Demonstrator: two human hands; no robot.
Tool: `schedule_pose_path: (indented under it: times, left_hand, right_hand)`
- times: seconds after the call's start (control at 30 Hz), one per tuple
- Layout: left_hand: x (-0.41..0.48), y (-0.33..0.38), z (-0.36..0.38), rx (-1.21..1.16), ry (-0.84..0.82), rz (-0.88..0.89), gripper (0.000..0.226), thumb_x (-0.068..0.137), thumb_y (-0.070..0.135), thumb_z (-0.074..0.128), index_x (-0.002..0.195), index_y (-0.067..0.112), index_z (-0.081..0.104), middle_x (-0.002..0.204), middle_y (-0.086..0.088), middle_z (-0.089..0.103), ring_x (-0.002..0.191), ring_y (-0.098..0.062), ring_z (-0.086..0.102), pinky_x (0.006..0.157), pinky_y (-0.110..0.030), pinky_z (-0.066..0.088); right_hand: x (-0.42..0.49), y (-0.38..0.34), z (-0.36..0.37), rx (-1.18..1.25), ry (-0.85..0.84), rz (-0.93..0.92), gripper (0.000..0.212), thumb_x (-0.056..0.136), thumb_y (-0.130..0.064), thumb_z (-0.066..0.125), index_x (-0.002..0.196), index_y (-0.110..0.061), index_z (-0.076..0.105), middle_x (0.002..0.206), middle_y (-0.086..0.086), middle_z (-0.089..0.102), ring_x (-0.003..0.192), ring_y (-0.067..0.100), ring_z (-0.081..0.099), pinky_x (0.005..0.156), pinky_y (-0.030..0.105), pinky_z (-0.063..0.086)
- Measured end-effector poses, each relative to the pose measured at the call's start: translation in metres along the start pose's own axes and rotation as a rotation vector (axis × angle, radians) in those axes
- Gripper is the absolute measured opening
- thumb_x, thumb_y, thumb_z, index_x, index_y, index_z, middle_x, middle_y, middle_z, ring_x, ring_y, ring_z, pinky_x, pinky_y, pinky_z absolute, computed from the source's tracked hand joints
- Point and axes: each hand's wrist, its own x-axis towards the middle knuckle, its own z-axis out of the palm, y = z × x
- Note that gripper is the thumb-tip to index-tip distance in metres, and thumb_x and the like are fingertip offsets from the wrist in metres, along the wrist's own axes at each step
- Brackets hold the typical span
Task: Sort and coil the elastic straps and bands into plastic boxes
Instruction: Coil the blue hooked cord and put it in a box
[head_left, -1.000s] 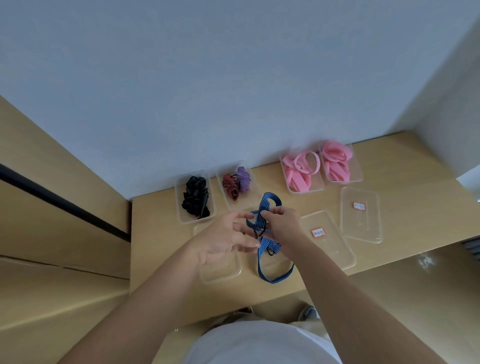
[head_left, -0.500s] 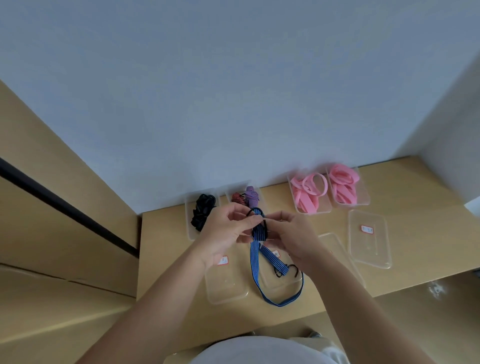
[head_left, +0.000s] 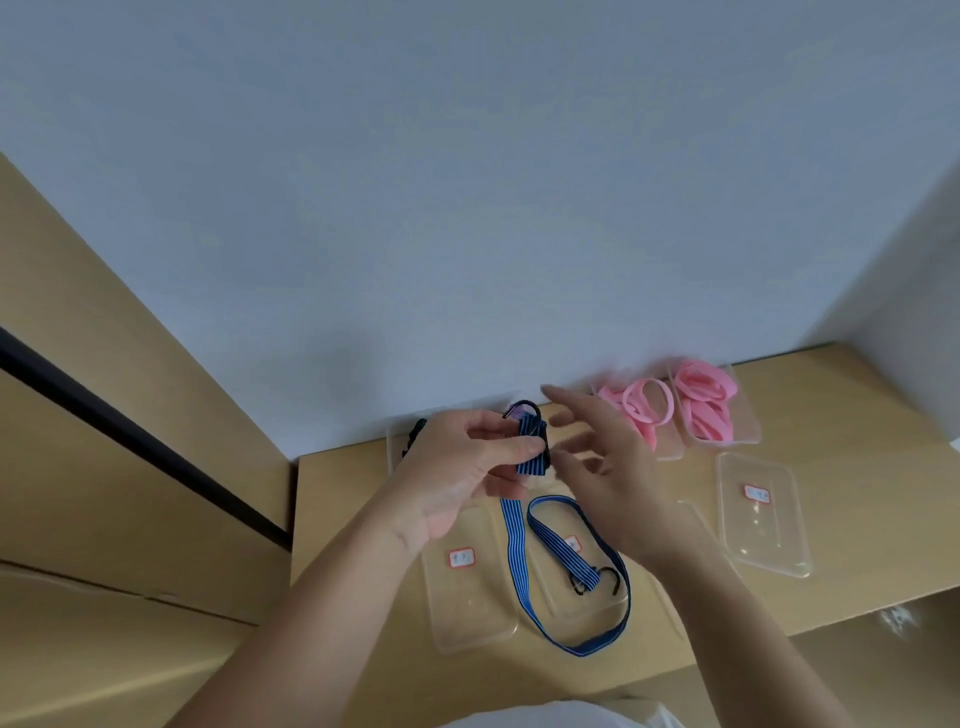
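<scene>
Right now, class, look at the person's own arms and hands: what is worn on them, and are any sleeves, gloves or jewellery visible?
The left hand and right hand are bare: no gloves, rings or watch show. The left forearm and right forearm are uncovered, with no sleeve in view. A white garment shows at the bottom edge.

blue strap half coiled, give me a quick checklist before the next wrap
1. Coiled end of blue strap pinched in left hand grip: ok.
2. The right hand free for the next wrap: ok, open, holding nothing.
3. Loose tail untangled: ok, one open loop on the table.
4. Far-end hook clear of obstacles: not ok, it lies on a clear lid and may drag it.
5. Room in the destination box: cannot tell, hidden behind the hands.
</scene>
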Motion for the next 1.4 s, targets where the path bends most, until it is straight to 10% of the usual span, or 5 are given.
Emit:
schedule_pose_path:
  times: [0.23, 0.43, 0.63, 1.0, 1.4]
  left_hand:
    - [-0.01, 0.032, -0.007, -0.107, 0.009, 0.039, 0.045, 0.08, 0.003, 0.081, 0.116, 0.003, 0.054, 0.071, -0.014, 0.069, 0.049, -0.019, 0.061, 0.046, -0.026, 0.051]
    - [-0.015, 0.046, -0.013, -0.1, -0.016, 0.134, 0.036, 0.073, 0.032, 0.079, 0.098, 0.009, 0.067, 0.074, -0.012, 0.063, 0.055, -0.017, 0.059, 0.052, -0.026, 0.053]
    - [-0.014, 0.049, -0.025, 0.564, 0.142, 0.51, 0.016, 0.091, 0.038, 0.075, 0.107, 0.041, 0.075, 0.102, 0.013, 0.07, 0.091, -0.003, 0.067, 0.08, -0.022, 0.056]
    - [-0.011, 0.058, -0.024, 0.059, 0.36, 0.478, 0.013, 0.086, 0.026, 0.077, 0.097, 0.019, 0.076, 0.089, -0.002, 0.077, 0.086, -0.026, 0.076, 0.08, -0.054, 0.063]
    - [-0.028, 0.063, -0.034, 0.057, 0.091, 0.473, 0.012, 0.092, 0.005, 0.071, 0.091, 0.014, 0.077, 0.086, -0.016, 0.064, 0.077, -0.027, 0.076, 0.069, -0.034, 0.063]
  right_hand:
    - [0.011, -0.014, 0.013, -0.339, 0.148, -0.401, 0.038, 0.083, 0.001, 0.077, 0.114, -0.021, 0.075, 0.11, -0.008, 0.06, 0.093, 0.003, 0.06, 0.072, 0.022, 0.053]
    - [0.026, -0.032, 0.018, -0.201, 0.139, -0.315, 0.02, 0.091, -0.006, 0.066, 0.106, -0.016, 0.075, 0.106, -0.006, 0.069, 0.098, 0.005, 0.065, 0.081, 0.021, 0.052]
    - [0.037, -0.047, 0.021, -0.091, -0.017, -0.138, 0.012, 0.1, -0.013, 0.059, 0.104, -0.017, 0.07, 0.09, -0.005, 0.073, 0.084, 0.013, 0.07, 0.075, 0.038, 0.054]
    - [0.03, -0.057, 0.032, 0.141, -0.185, 0.055, 0.041, 0.083, -0.031, 0.076, 0.119, -0.039, 0.058, 0.098, -0.008, 0.07, 0.079, 0.018, 0.073, 0.077, 0.049, 0.06]
    - [0.032, -0.063, 0.016, 0.234, -0.185, 0.013, 0.008, 0.095, -0.02, 0.07, 0.093, -0.02, 0.079, 0.055, -0.009, 0.054, 0.045, 0.003, 0.04, 0.047, 0.016, 0.034]
